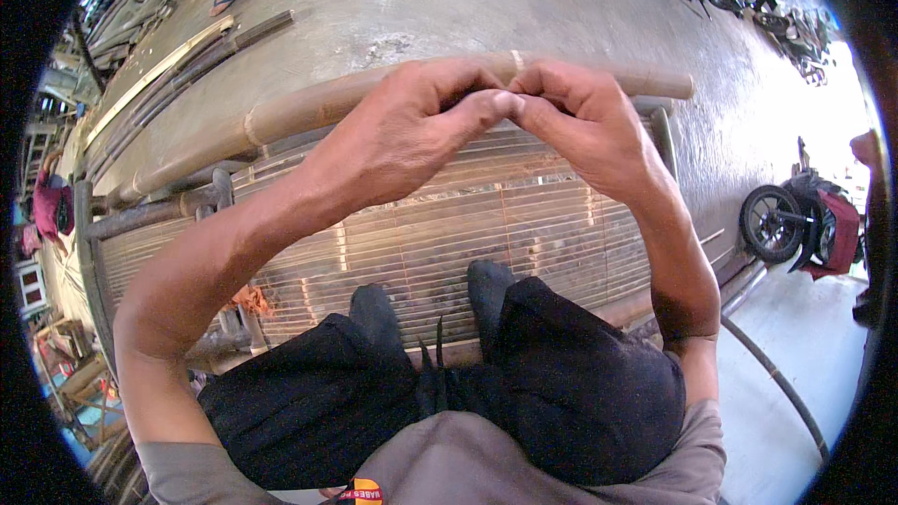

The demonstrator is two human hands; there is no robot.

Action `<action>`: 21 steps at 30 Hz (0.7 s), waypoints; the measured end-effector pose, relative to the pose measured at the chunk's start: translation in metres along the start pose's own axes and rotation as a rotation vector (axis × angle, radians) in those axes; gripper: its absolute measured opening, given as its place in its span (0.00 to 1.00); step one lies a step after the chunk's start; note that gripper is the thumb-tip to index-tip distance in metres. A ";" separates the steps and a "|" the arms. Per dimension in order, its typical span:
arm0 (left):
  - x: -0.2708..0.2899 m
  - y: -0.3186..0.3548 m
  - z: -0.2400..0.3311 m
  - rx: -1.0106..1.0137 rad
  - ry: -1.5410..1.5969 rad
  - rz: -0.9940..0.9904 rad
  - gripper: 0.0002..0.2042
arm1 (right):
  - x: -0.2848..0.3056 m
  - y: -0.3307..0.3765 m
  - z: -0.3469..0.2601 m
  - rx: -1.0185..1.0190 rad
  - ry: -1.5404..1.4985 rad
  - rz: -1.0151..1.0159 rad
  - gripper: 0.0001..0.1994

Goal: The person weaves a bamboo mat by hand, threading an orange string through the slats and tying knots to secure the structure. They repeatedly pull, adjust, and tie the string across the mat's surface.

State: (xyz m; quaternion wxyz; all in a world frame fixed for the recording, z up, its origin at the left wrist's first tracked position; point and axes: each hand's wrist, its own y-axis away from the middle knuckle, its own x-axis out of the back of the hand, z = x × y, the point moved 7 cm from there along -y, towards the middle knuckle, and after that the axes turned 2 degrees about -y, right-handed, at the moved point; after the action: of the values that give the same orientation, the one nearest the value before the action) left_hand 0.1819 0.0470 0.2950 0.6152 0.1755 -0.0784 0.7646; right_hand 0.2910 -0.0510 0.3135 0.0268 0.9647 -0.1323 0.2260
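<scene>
Over the slatted bench, the left hand and right hand meet, fingers curled, thumb tips together; whether they pinch anything, I cannot tell. A thick bamboo pole runs along the bench's far edge. Right of the bench is a motorbike; beyond its left part lie thin poles.

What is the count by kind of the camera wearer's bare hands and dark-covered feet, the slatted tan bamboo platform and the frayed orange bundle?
Bare left hand and bare right hand: 2
Dark-covered feet: 2
Slatted tan bamboo platform: 1
Frayed orange bundle: 1
Total: 6
</scene>
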 end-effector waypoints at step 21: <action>0.070 0.028 -0.114 0.151 -0.265 0.304 0.13 | 0.075 0.162 0.243 -0.493 0.530 0.266 0.10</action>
State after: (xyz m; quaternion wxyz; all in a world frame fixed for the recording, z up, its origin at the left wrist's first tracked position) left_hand 0.1222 0.1430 0.2181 0.4623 0.3060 -0.1268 0.8225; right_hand 0.4165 -0.2525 0.1277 0.2616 0.8119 -0.2951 0.4305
